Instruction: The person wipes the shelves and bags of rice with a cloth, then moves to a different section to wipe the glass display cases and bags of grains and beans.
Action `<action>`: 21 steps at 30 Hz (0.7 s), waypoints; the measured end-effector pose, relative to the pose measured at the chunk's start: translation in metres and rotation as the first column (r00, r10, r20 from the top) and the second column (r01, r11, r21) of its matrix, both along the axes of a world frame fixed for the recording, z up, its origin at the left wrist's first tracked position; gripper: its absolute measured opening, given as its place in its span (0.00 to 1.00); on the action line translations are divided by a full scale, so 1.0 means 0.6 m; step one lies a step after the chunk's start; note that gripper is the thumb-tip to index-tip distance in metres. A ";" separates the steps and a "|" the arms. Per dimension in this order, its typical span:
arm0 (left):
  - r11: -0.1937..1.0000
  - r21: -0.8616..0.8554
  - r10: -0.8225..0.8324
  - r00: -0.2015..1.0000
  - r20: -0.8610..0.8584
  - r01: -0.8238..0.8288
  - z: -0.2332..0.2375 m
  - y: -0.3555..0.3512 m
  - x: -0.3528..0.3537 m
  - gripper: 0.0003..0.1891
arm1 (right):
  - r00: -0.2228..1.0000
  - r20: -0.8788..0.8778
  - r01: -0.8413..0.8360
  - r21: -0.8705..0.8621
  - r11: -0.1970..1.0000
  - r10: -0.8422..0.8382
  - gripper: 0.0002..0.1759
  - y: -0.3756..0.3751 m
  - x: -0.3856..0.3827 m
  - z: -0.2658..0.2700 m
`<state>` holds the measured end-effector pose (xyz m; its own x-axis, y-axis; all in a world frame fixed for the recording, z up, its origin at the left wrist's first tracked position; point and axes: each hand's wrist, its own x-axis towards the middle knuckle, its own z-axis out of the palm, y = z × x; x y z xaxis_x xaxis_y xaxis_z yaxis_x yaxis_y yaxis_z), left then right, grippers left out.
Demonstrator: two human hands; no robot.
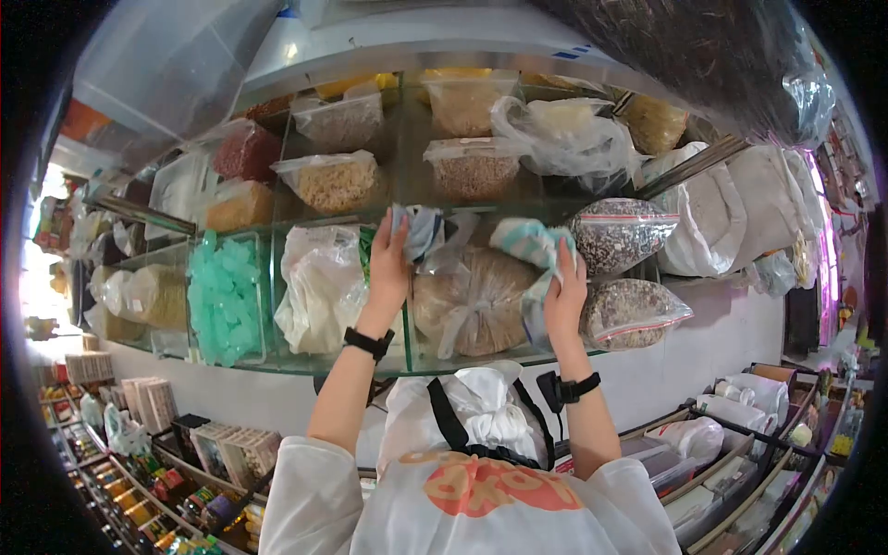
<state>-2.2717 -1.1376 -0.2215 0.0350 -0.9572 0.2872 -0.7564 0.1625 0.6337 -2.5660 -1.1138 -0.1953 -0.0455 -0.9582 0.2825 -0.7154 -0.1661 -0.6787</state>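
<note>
My left hand [390, 266] is closed on a bunched grey-blue cloth [422, 231], above the glass shelf between a white plastic bag [321, 291] and a clear tied bag of brown contents [476, 301]. On the other side of that brown bag, my right hand [565, 294] grips a teal and white striped cloth [530, 240], which hangs down past the fingers. Two zip bags of dark speckled contents, an upper one [622, 238] and a lower one [631, 314], lie just right of my right hand.
Bags of grains [333, 182] fill the compartments behind. Green plastic pieces [225, 296] lie at the left. Large white sacks [698, 217] stand at the right. Dark plastic [703, 65] hangs at the upper right. Shelves with jars [139, 509] are below left.
</note>
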 end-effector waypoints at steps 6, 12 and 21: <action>0.985 0.023 -0.170 0.978 0.125 0.169 -0.051 -0.054 0.000 0.36 | 0.957 -0.269 0.166 0.217 0.962 -0.104 0.38 -0.091 0.037 -0.007; 0.982 -0.036 -0.178 0.976 0.122 0.184 -0.061 -0.058 0.010 0.35 | 0.860 -0.508 0.040 0.171 0.984 0.053 0.39 -0.080 0.026 -0.094; 0.986 0.094 -0.158 0.964 0.213 0.141 -0.065 0.053 -0.023 0.26 | 0.901 -0.413 -0.034 0.234 0.972 0.131 0.32 0.019 -0.008 -0.094</action>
<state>-2.2855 -1.1055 -0.2603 -0.1659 -0.9663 0.1969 -0.8487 0.2416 0.4704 -2.5706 -1.1024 -0.2520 0.1139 -0.9926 0.0431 -0.9323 -0.1217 -0.3406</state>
